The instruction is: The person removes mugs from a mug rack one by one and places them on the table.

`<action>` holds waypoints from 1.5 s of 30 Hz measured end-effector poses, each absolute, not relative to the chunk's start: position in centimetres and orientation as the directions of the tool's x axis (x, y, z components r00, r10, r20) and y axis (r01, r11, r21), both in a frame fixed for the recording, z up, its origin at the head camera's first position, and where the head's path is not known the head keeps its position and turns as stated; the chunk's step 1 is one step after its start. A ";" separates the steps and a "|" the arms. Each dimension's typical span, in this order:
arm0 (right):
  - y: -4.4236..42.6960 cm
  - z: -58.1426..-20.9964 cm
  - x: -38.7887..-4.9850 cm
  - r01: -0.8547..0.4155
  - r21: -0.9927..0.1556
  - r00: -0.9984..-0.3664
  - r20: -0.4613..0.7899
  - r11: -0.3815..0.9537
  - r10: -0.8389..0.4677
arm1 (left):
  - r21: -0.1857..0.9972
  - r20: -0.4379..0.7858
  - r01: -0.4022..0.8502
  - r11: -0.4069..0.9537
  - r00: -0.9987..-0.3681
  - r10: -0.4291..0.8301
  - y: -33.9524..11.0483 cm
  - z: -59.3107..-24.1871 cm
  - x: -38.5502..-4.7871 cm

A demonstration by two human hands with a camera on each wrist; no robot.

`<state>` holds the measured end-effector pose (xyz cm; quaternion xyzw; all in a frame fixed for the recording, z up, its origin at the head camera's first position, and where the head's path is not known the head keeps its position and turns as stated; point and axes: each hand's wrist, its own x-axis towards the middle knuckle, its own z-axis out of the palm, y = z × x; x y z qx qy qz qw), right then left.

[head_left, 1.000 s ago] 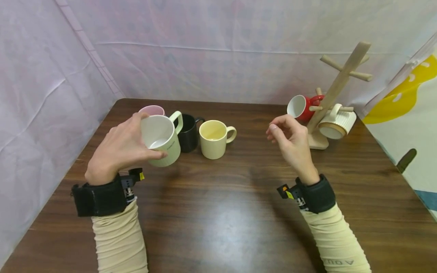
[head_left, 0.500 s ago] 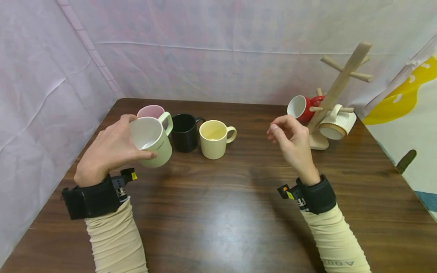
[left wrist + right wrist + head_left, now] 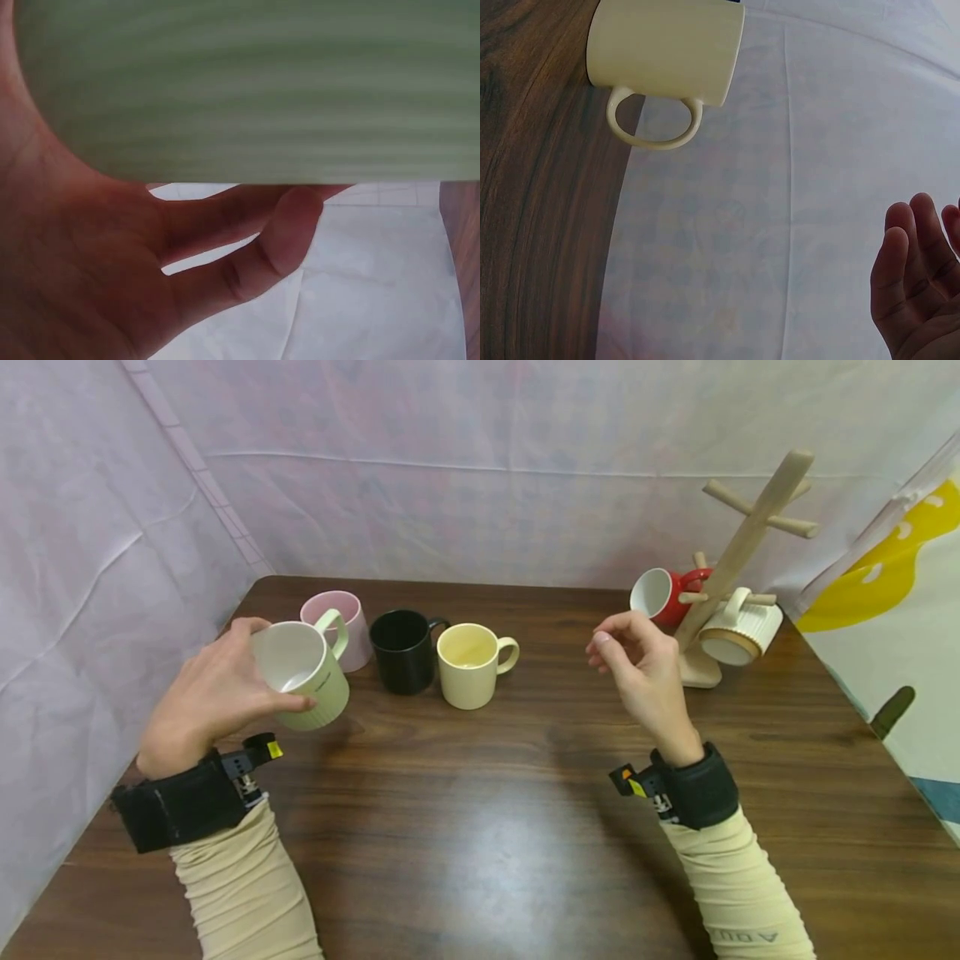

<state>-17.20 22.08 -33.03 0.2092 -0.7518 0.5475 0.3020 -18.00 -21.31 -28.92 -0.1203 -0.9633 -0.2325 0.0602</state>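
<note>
My left hand [image 3: 217, 693] grips a pale green mug [image 3: 318, 693] around its body, thumb on the near side, with the mug's handle pointing away from the palm. In the left wrist view the ribbed green wall of the mug [image 3: 247, 97] fills the top, with fingers [image 3: 289, 232] curling beneath it. Just behind it stands a pink mug [image 3: 352, 627]. To its right are a black mug [image 3: 405, 656] and a yellow mug [image 3: 468, 672], both upright. My right hand [image 3: 641, 672] hovers over the table, fingers loosely bent, holding nothing.
A wooden mug tree [image 3: 742, 552] stands at the back right. A red mug [image 3: 671, 593] and a white ribbed mug [image 3: 750, 627] hang on its lower pegs; its upper pegs are bare. White cloth [image 3: 480, 518] hangs behind the dark wooden table [image 3: 487, 835].
My left hand has moved leftward with the green mug, uncovering more of the pink and black mugs. The right hand has stayed in place.
</note>
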 end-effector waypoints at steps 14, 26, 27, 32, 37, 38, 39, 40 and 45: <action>22.0 -33.1 -17.2 -0.640 -0.705 -0.736 0.676 0.307 0.020 | 0.458 0.072 0.238 0.857 -0.970 0.231 -21.7 -29.9 -19.1; 22.0 -33.1 -17.3 -0.640 -0.705 -0.737 0.675 0.307 0.015 | 0.488 0.014 0.231 0.842 -0.966 0.258 -21.8 -30.5 -19.8; 21.9 -33.1 -17.3 -0.640 -0.706 -0.738 0.675 0.304 0.013 | 0.486 0.009 0.231 0.843 -0.966 0.259 -21.8 -30.6 -19.8; 21.9 -33.2 -17.3 -0.638 -0.711 -0.742 0.670 0.296 0.011 | 0.473 -0.006 0.222 0.852 -0.967 0.255 -21.7 -30.8 -20.1; 21.9 -33.4 -17.1 -0.629 -0.714 -0.747 0.664 0.306 0.014 | 0.462 -0.007 0.238 0.854 -0.962 0.272 -21.7 -31.2 -20.4; 22.0 -33.4 -17.1 -0.629 -0.713 -0.747 0.665 0.310 0.015 | 0.461 -0.008 0.242 0.854 -0.961 0.276 -21.7 -31.3 -20.5; 22.0 -33.4 -17.1 -0.629 -0.711 -0.746 0.666 0.314 0.014 | 0.458 -0.011 0.243 0.855 -0.960 0.278 -21.7 -31.4 -20.6; 22.0 -33.4 -17.2 -0.630 -0.710 -0.745 0.667 0.316 0.012 | 0.455 -0.012 0.244 0.856 -0.960 0.280 -21.8 -31.4 -20.6; 21.9 -33.4 -17.4 -0.639 -0.698 -0.738 0.675 0.323 -0.001 | 0.452 -0.028 0.239 0.859 -0.959 0.281 -22.0 -31.6 -20.9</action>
